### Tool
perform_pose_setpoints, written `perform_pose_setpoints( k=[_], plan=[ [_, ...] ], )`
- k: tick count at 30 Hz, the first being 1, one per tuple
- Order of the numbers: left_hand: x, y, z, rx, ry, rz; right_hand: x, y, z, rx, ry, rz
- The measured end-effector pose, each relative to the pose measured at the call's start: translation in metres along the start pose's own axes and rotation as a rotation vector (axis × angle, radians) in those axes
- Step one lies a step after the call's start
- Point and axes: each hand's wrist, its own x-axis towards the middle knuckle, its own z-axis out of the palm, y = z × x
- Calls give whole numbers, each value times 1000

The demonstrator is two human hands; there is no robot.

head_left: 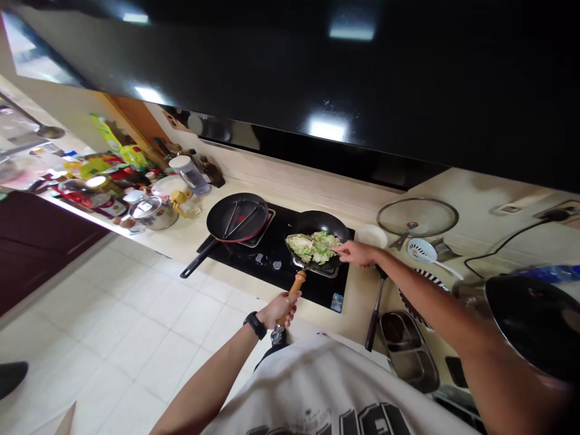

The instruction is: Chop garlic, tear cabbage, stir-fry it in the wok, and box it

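Observation:
My left hand (283,310), with a black watch on the wrist, is wrapped round a wooden handle (298,283). That handle meets the near rim of a black wok (324,222) on the right side of the cooktop (276,266). Chopped pale-green vegetable (322,254) and lighter bits lie in the wok. Above its right rim, my right hand (357,252) is closed on a thin metal-handled cooking utensil (328,247), whose far end is among the food. The exact shape of that end is partly hidden.
Left of the wok stands a frying pan (242,211) with tongs-like metal pieces inside. A glass lid (417,216), a white bowl (371,235), a metal tray (410,356) and a black-lidded pot (534,326) are on the right. The range hood (272,72) overhangs everything.

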Motion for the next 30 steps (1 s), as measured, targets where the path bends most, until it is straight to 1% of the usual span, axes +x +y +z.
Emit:
perform_pose_setpoints(
  k=[2,3,5,6,8,10,12,14,16,19,22,24,25,28,30],
  plan=[
    [3,-3,7,-45,-3,24,-25,6,40,-233,158,-95],
    [4,-4,11,-64,-5,28,-40,10,57,-329,223,-117],
    [5,-7,18,-92,-6,31,-70,18,82,-458,298,-107],
    [6,-8,21,-101,-8,28,-84,21,90,-495,312,-85],
    [6,-10,26,-112,-9,24,-109,21,98,-535,314,-37],
    [7,-14,29,-113,-14,25,-121,15,101,-565,281,22],
    [7,-18,30,-109,-14,33,-117,5,105,-602,224,89],
    [8,-22,31,-105,-4,46,-98,-2,109,-627,210,162],
    [10,-26,29,-101,0,54,-72,-8,109,-604,270,224],
    [12,-28,26,-97,-20,50,-34,-18,107,-499,374,299],
    [13,-30,22,-98,-8,53,-14,-36,110,-409,370,309],
    [12,-30,21,-106,2,51,-15,-48,114,-381,350,285],
    [12,-30,20,-110,4,48,-21,-53,115,-386,341,262],
    [10,-28,20,-111,-5,37,-54,-62,114,-446,325,189],
    [9,-27,20,-104,-11,27,-76,-65,112,-480,303,169]
  ],
)
